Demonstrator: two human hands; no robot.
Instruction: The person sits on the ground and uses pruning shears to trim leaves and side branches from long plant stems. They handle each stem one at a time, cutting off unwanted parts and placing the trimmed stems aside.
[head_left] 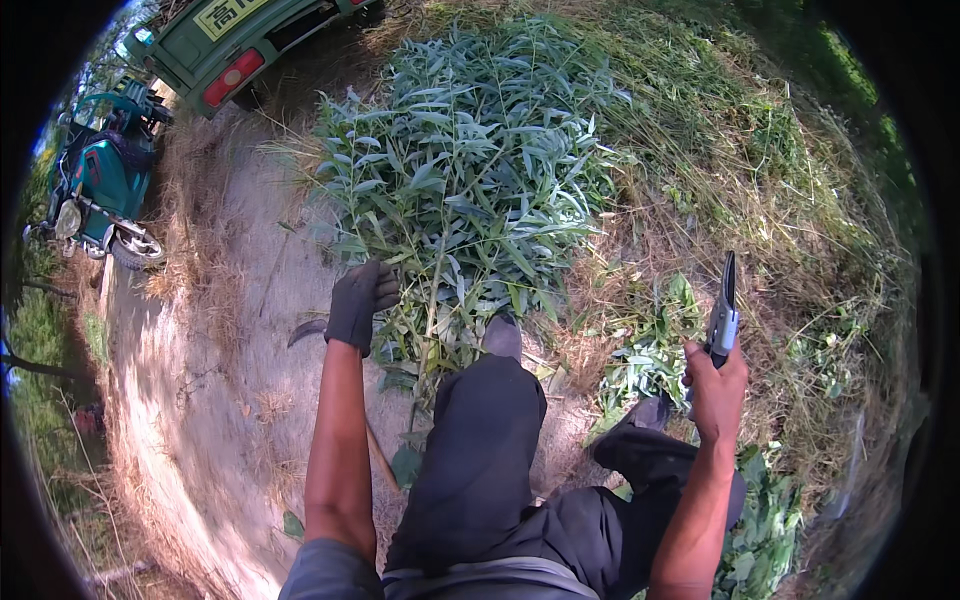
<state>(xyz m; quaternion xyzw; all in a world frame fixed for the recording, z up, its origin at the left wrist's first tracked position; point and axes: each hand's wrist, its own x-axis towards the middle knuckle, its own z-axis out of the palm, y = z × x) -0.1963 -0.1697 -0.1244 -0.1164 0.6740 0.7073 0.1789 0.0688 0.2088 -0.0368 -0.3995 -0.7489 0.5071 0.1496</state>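
Observation:
A dark fingerless-looking glove covers my left hand (362, 302), whose fingers are curled closed at the left edge of a large pile of leafy green branches (470, 150). Whatever those fingers may hold is hidden. My right hand (718, 385) is bare and wraps round a pair of pruning shears (724, 325), held off to the right of the pile with the dark blades pointing away from me. Behind my left forearm a sickle (307, 331) lies on the ground; its curved blade shows left of the wrist, and a wooden handle (382, 458) shows on the right.
My shoe (503, 337) stands against the pile's near edge. A green cargo vehicle (225, 50) is parked at the far left, with a teal motorbike-like vehicle (105, 180) beside it. Dry grass and cut stalks (720, 150) cover the right side; a pale dirt path (220, 400) runs along the left.

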